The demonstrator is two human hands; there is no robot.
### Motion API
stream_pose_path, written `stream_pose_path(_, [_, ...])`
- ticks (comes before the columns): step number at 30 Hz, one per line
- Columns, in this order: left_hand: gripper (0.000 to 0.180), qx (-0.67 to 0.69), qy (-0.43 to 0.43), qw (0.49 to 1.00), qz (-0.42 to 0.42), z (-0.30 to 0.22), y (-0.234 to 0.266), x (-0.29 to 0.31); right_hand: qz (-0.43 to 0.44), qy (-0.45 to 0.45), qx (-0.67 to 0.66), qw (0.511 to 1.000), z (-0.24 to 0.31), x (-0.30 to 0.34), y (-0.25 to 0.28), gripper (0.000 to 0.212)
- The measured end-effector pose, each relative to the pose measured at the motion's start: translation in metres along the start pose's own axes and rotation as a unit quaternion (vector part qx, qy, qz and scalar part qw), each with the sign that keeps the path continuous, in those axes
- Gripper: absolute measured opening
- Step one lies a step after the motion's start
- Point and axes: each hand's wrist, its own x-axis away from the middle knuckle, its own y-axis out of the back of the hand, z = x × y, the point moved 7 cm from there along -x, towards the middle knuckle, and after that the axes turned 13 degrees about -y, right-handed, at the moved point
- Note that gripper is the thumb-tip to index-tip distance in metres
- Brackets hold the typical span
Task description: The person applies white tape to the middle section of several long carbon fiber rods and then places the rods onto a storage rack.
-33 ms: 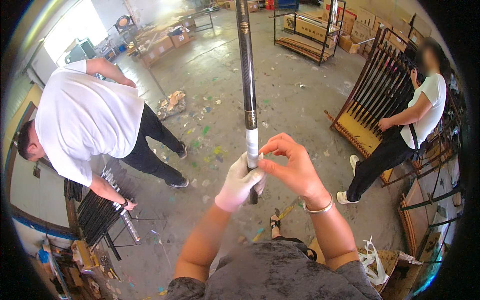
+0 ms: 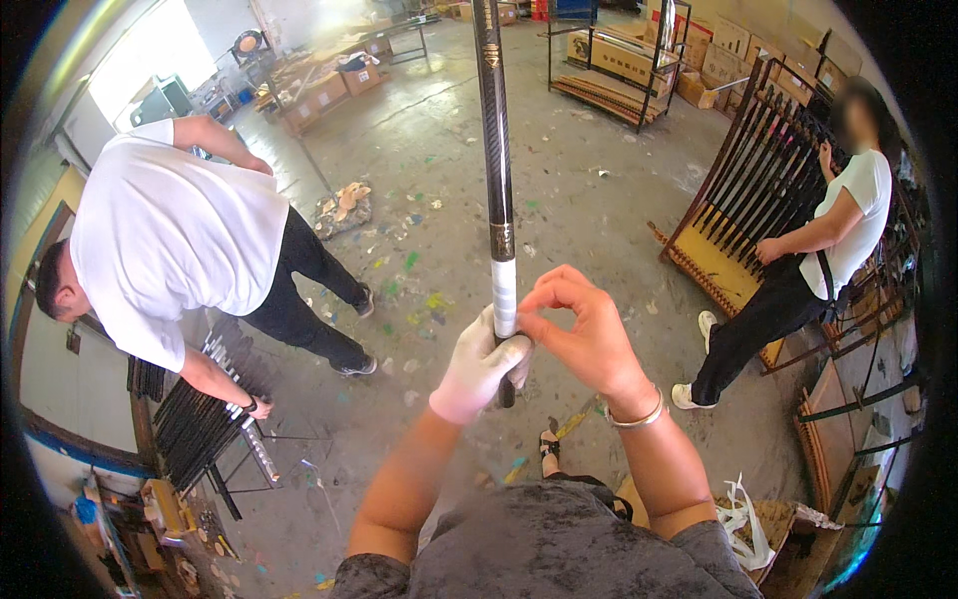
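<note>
An upright black rod with gold trim and a woven-looking surface rises from my hands past the top edge. A white wrapped band circles it near its lower end. My left hand, in a thin white glove, is closed round the rod just below and over the band. My bare right hand, a silver bangle at its wrist, is beside the band. Its thumb and forefinger tips meet in a pinch close to the rod. Anything between them is too small to make out.
At left a person in a white shirt bends over a rack of black rods. On the right another person grips a slanted rack of rods. Cartons and a metal shelf stand behind. A white plastic bag lies lower right.
My right thumb has drawn slightly back from the rod, and its tip now meets the forefinger. The rod has shifted very slightly. My left hand keeps its hold.
</note>
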Motion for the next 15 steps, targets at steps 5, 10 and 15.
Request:
stream_pose_path(5, [0.024, 0.043, -0.068, 0.997, -0.014, -0.008, 0.018, 0.009, -0.03, 0.096, 0.077, 0.992, 0.022, 0.003, -0.009, 0.013])
stream_pose_path(10, [0.02, 0.172, 0.016, 0.98, 0.1, -0.014, 0.014, 0.024, -0.516, -0.052, 0.287, 0.805, -0.123, 0.046, 0.279, 0.012])
stream_pose_path(15, [0.03, 0.123, 0.051, 0.991, 0.024, 0.025, 0.026, 0.018, -0.429, -0.165, 0.263, 0.848, -0.218, 0.104, 0.304, 0.018])
